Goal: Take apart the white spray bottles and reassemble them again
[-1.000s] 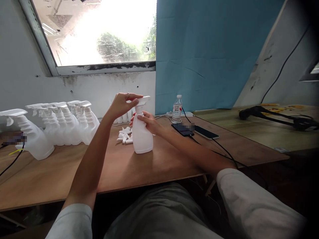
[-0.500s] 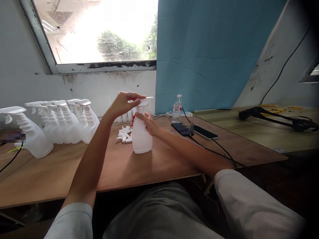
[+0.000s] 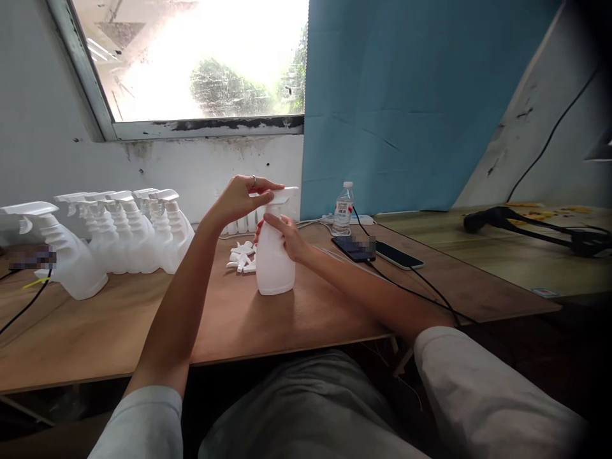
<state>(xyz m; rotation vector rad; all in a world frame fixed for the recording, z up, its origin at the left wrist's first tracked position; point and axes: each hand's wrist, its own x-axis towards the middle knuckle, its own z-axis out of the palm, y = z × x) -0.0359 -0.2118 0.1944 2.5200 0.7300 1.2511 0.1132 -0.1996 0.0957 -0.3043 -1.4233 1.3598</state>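
A white spray bottle (image 3: 276, 264) stands upright on the brown table (image 3: 229, 331) in front of me. My right hand (image 3: 288, 236) is wrapped round its neck. On top, my left hand (image 3: 246, 196) grips the back of the white trigger sprayer head (image 3: 284, 195), thumb below and fingers above. The sprayer head sits on the bottle's neck, its nozzle end pointing right. Loose white sprayer heads (image 3: 241, 257) lie in a small pile just left of the bottle. My hand hides much of the bottle's neck.
Several white spray bottles with sprayer heads (image 3: 129, 233) stand at the left. Behind my hands are more white bottles (image 3: 243, 223). To the right are a clear water bottle (image 3: 343, 210), two phones (image 3: 399, 255) with cables, and a black strapped device (image 3: 521, 226) on another table.
Both hands keep the same hold on the spray bottle and its sprayer head. The whole view has shifted slightly, so things appear a little further right.
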